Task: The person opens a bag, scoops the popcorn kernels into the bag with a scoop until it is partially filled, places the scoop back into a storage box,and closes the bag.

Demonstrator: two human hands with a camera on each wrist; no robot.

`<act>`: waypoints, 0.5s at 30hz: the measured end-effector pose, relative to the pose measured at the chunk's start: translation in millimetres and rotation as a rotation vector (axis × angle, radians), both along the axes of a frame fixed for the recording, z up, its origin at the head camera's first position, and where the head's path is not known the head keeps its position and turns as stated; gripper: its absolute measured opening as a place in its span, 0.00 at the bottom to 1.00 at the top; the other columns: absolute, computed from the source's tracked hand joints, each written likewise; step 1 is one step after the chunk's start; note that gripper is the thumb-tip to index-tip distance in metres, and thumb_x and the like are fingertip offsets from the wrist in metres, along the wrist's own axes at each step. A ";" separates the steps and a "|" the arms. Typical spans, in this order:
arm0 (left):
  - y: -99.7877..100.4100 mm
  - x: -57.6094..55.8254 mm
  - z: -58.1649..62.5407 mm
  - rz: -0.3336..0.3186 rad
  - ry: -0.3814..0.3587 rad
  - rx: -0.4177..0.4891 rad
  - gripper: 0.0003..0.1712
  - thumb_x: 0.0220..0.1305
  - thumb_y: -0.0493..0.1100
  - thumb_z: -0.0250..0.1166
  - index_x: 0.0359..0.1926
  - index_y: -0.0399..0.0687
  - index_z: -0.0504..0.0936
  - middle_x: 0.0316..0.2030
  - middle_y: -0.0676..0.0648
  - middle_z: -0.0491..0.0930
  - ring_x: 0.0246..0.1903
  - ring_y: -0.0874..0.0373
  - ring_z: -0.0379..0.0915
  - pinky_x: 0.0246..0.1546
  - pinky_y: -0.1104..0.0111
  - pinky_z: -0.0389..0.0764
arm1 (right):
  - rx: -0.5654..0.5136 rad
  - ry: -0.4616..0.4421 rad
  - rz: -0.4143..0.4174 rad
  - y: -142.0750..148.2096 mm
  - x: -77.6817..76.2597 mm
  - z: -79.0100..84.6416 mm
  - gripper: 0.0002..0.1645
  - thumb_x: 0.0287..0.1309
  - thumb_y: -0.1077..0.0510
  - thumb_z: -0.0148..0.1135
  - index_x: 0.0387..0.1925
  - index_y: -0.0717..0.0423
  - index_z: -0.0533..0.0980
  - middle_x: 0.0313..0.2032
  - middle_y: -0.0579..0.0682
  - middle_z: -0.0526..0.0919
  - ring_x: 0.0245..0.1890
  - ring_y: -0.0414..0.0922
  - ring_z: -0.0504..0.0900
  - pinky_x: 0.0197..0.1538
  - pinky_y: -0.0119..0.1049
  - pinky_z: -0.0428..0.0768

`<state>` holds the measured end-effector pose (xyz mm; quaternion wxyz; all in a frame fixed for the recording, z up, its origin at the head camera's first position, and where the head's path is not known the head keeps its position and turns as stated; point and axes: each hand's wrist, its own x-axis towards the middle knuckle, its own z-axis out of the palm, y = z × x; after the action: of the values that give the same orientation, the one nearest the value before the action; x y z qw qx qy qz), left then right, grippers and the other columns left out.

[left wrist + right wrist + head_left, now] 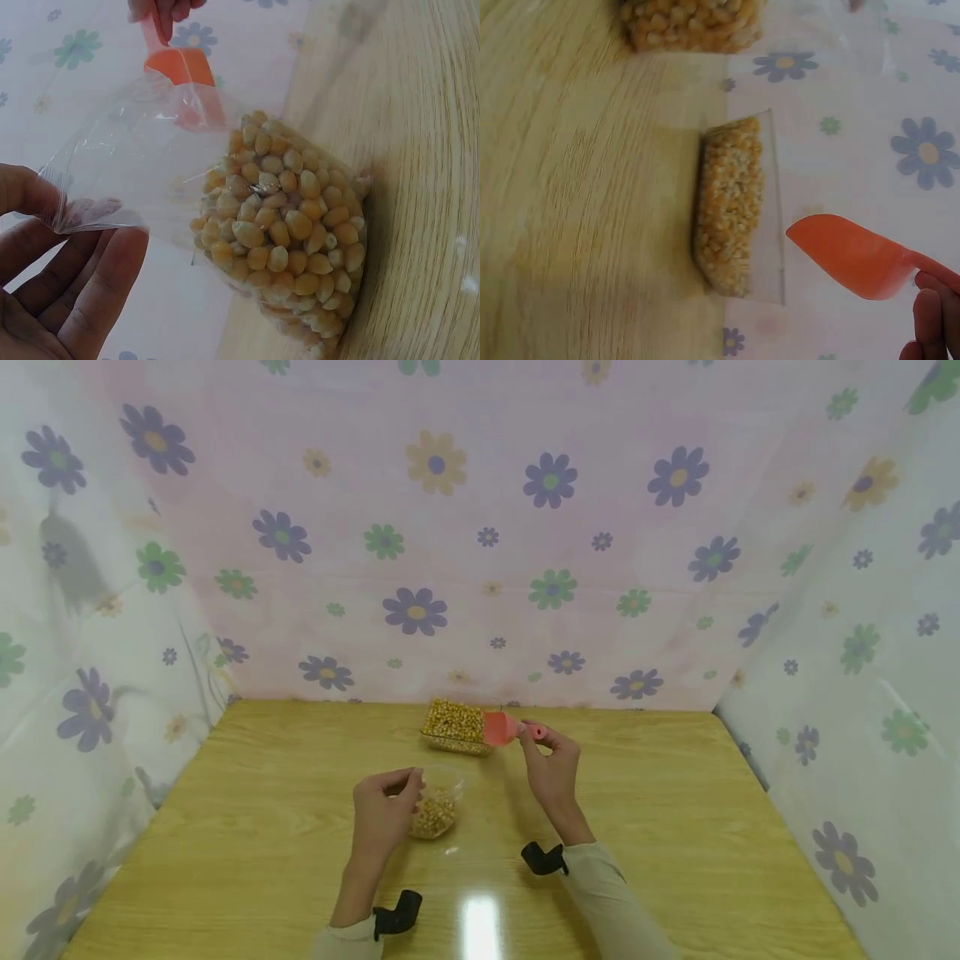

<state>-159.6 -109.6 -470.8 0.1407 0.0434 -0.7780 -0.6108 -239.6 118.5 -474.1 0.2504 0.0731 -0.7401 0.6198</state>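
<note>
My left hand (384, 810) pinches the top edge of a clear plastic bag (112, 165) between thumb and fingers. Corn kernels (285, 225) fill the lower part of that bag, which stands on the table. With my right hand (553, 770) I hold an orange-pink scoop (501, 727) by its handle, above the right end of a clear container (457, 747). Yellow kernels (452, 721) lie inside the container. In the right wrist view the scoop (855, 255) is apart from the container, and no kernels show on the side of it that is visible.
The wood-grain table (660, 810) carries the bag in front of the container. A flowered cloth (487, 552) hangs along the back and both sides. Black camera mounts (401, 912) sit on both wrists.
</note>
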 end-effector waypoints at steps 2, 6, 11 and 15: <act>-1.7 -0.6 -0.7 -0.001 -0.003 0.001 0.13 0.71 0.38 0.66 0.45 0.30 0.88 0.33 0.33 0.86 0.27 0.51 0.84 0.26 0.65 0.86 | 0.020 0.010 0.012 -2.3 -9.2 -4.3 0.17 0.65 0.61 0.68 0.22 0.67 0.82 0.37 0.60 0.90 0.38 0.55 0.88 0.41 0.39 0.81; -3.2 -2.0 -1.5 0.001 -0.007 0.006 0.13 0.70 0.37 0.66 0.45 0.29 0.88 0.33 0.33 0.86 0.28 0.51 0.84 0.27 0.63 0.86 | 0.077 0.021 0.032 -8.9 -25.3 -10.8 0.24 0.66 0.61 0.68 0.16 0.61 0.70 0.31 0.59 0.89 0.36 0.54 0.88 0.39 0.39 0.81; -2.2 -2.3 1.2 0.005 -0.005 0.019 0.12 0.70 0.37 0.66 0.44 0.28 0.88 0.33 0.32 0.86 0.28 0.48 0.84 0.26 0.64 0.86 | 0.124 -0.025 0.053 -18.6 -40.5 -18.3 0.20 0.66 0.64 0.66 0.18 0.58 0.72 0.26 0.60 0.86 0.27 0.45 0.84 0.31 0.33 0.73; -1.8 -0.2 2.4 0.016 -0.007 0.016 0.12 0.70 0.38 0.66 0.43 0.29 0.89 0.32 0.32 0.86 0.27 0.47 0.84 0.26 0.64 0.86 | 0.090 -0.090 0.100 -26.5 -47.1 -23.0 0.20 0.67 0.65 0.64 0.18 0.63 0.72 0.17 0.61 0.78 0.15 0.34 0.67 0.23 0.31 0.61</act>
<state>-159.7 -111.4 -468.4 0.1425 0.0530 -0.7733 -0.6156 -286.7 91.9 -497.1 0.1822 0.0932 -0.7731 0.6003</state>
